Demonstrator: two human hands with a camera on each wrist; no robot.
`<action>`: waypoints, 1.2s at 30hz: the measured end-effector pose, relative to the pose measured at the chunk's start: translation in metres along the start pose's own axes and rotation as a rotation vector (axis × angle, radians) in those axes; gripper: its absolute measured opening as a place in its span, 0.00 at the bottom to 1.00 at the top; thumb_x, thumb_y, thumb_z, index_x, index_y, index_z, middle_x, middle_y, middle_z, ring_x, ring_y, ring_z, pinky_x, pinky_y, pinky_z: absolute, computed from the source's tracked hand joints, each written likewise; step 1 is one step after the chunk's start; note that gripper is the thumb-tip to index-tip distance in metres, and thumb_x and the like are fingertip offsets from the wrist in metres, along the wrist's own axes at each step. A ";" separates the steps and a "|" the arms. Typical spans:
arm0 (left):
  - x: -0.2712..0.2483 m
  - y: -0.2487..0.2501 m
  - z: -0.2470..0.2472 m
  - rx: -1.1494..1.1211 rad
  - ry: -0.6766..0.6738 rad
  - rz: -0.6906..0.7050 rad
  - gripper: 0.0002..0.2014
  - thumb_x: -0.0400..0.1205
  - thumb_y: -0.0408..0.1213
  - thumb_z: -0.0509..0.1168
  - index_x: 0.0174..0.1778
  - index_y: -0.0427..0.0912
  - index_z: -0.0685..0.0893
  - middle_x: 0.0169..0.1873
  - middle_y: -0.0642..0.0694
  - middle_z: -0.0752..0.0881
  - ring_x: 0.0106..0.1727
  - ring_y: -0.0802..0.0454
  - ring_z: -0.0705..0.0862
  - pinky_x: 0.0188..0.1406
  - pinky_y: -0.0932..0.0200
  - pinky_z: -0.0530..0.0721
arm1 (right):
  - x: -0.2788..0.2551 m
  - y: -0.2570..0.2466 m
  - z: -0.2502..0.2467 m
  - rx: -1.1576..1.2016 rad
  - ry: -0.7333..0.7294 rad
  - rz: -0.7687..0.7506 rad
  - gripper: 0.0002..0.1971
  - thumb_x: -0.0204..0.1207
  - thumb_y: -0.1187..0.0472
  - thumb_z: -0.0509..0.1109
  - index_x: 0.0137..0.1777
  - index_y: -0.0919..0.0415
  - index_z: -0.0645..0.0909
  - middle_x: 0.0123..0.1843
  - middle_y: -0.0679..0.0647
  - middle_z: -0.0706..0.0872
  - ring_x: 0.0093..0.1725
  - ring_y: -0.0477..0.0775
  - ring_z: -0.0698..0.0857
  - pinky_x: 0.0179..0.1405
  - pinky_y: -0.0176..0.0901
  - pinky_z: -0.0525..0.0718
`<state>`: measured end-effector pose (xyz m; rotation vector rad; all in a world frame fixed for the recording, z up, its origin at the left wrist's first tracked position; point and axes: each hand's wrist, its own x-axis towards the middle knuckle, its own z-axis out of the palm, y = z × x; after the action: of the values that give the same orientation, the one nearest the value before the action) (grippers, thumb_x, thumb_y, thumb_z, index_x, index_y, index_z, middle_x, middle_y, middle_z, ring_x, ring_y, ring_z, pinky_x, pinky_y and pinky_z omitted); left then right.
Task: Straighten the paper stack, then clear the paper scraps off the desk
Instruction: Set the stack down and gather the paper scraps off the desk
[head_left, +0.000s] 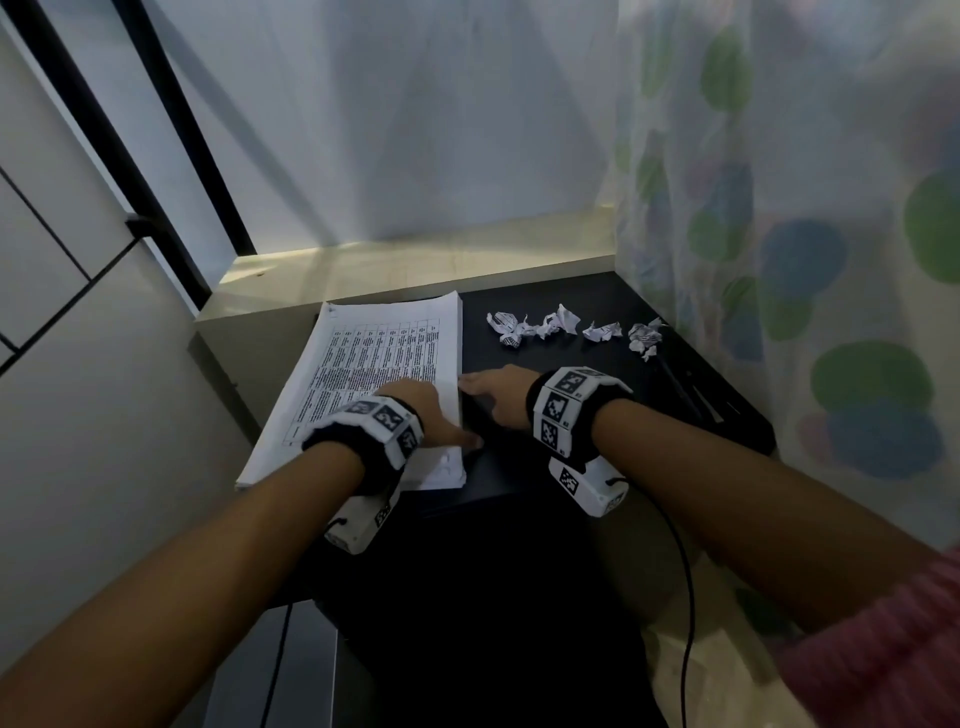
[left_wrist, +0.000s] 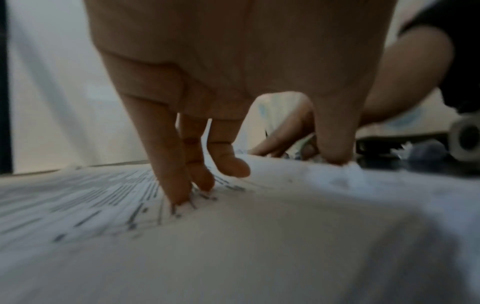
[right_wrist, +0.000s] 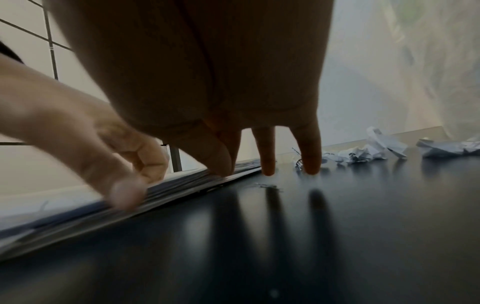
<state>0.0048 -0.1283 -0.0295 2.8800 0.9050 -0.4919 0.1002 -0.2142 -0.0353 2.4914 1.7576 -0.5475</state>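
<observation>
Left hand (head_left: 423, 415) laid flat on top of the paper stack (head_left: 363, 384), grip apart, fingers (left_wrist: 168, 164) straight and pressing the printed top sheet, thumb at the stack's right edge. Right hand (head_left: 493, 392) set on the black desk (head_left: 519, 467) just beside that same edge, grip apart and clamped on nothing; fingertips (right_wrist: 269, 164) planted on the desk surface, thumb touching the side of the sheets. Judged to be in the straightening step: right edge being squared between the two hands. Side of the stack, seen from the right wrist, shows sheets stepped and uneven, so alignment not yet complete. Stack lying on the left part of the desk, its left side overhanging the desk edge. Next move likely calls for an even inward push along the right edge with the top held down, then the same at the near and far ends. Crumpled paper scraps (head_left: 571, 327) lined up at the far right of the desk, well apart from both hands, untouched. Open desk between stack and scraps; spotted curtain (head_left: 779, 234) close on the right, pale ledge (head_left: 415, 270) behind.
</observation>
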 end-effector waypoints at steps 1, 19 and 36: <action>-0.002 0.004 0.002 0.037 0.035 0.018 0.28 0.75 0.61 0.64 0.56 0.39 0.83 0.55 0.40 0.86 0.58 0.43 0.84 0.50 0.58 0.80 | 0.000 0.002 0.000 0.035 0.008 0.000 0.30 0.80 0.72 0.54 0.83 0.57 0.58 0.85 0.51 0.60 0.82 0.54 0.63 0.81 0.40 0.60; 0.014 -0.056 0.006 -0.346 0.097 -0.058 0.22 0.82 0.42 0.62 0.21 0.42 0.68 0.23 0.48 0.71 0.31 0.49 0.73 0.26 0.66 0.65 | 0.012 -0.016 0.015 -0.114 0.020 -0.070 0.29 0.83 0.60 0.56 0.83 0.59 0.55 0.86 0.55 0.57 0.83 0.58 0.61 0.81 0.53 0.63; 0.018 -0.020 -0.001 -0.329 0.120 -0.080 0.21 0.80 0.47 0.62 0.23 0.41 0.70 0.23 0.47 0.72 0.27 0.50 0.74 0.23 0.64 0.66 | -0.027 0.046 0.005 -0.141 -0.100 0.212 0.24 0.86 0.53 0.52 0.80 0.59 0.66 0.81 0.57 0.67 0.80 0.59 0.68 0.78 0.54 0.67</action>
<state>0.0077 -0.1024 -0.0345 2.6033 1.0140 -0.1567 0.1333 -0.2568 -0.0395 2.4651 1.4230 -0.5031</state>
